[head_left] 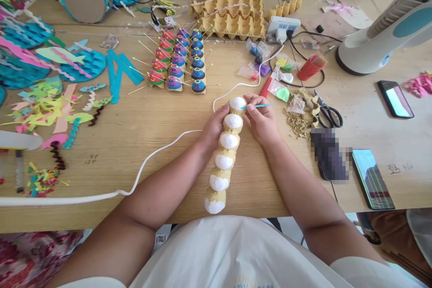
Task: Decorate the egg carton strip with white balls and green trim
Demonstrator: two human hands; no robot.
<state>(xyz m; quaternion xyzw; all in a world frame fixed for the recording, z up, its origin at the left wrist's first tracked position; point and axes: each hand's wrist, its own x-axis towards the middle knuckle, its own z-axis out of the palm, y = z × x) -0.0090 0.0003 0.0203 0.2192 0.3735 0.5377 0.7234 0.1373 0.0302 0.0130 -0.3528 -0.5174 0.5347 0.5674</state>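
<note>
A strip of egg carton (221, 173) with several cups in a row points away from me, each cup capped with a smooth white covering. My left hand (215, 127) grips the strip near its far end, thumb beside the farthest cups. In my right hand (261, 119) a thin blue tool (259, 106) is pinched, its tip against the white cap (237, 104) of the farthest cup. Beyond my hands stand finished-looking painted carton strips in red (162, 56), purple (177, 60) and blue (198, 63), with thin green-tipped sticks poking out of them.
To the right lie small bags of coloured clay (282, 93), scissors (326, 110), phones (373, 180) and a grey-white fan (374, 31). A white cable (145, 162) crosses the left side. Paper cutouts (60, 112) cover the far left; egg trays (232, 13) stand behind.
</note>
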